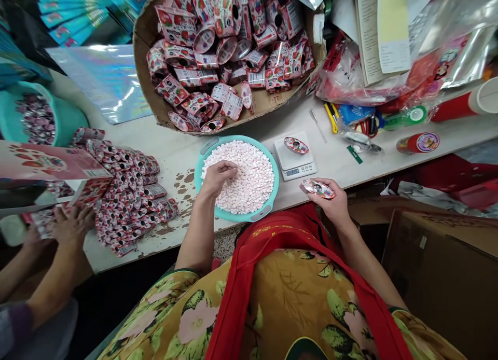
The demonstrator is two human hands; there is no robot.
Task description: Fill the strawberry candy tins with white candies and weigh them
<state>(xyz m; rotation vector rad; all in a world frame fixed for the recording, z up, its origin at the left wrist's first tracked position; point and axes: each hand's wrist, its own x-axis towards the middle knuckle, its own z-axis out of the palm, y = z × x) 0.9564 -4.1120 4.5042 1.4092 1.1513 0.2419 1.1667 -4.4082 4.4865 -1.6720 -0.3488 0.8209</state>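
Observation:
My left hand [220, 177] is over a turquoise basin [198, 176] filled with small pale pink-white candies [249, 181]. Its fingers are curled and pressed together, and whatever they hold is hidden. In my right hand [335, 202] is a small oval-ended candy box [318, 189], red and white with a dark opening facing up. This hand is just off the table's front edge, below a white digital scale [299, 165]. Another candy box [296, 145] of the same kind stands on the scale's plate.
Behind the basin, a cardboard carton [143, 64] holds many candy boxes. At left, a co-worker's hands [72, 225] are beside stacked boxes [128, 194] and a turquoise bucket [73, 121]. To the right lie a thin spoon-like tool [318, 125], a yellow cutter [332, 117] and a red canister [418, 142].

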